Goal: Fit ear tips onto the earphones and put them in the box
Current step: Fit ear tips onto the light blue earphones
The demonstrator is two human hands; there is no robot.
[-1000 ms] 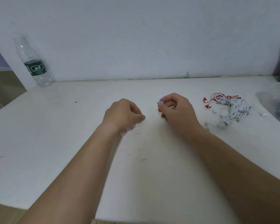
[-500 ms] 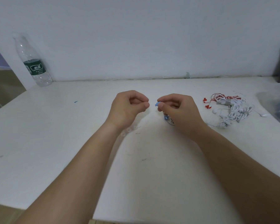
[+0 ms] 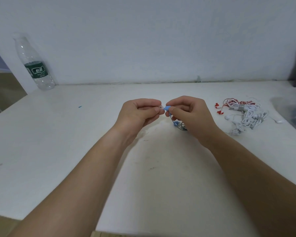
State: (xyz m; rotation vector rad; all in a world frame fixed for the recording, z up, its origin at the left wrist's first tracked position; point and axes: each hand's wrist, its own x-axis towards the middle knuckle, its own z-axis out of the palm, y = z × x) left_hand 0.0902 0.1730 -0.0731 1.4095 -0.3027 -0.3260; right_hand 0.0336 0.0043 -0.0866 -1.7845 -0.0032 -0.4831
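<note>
Your left hand (image 3: pixel 137 113) holds the clear ear tip (image 3: pixel 160 107) in a pinch grip, your right hand (image 3: pixel 190 113) the blue earbud (image 3: pixel 167 108) likewise, meeting above the surface (image 3: pixel 75 142); line bore squarely on nozzle; push with a slight twist.

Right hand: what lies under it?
Below the right hand a blue earbud and a grey cable loop show. The palm covers the rest of the cable.
</note>
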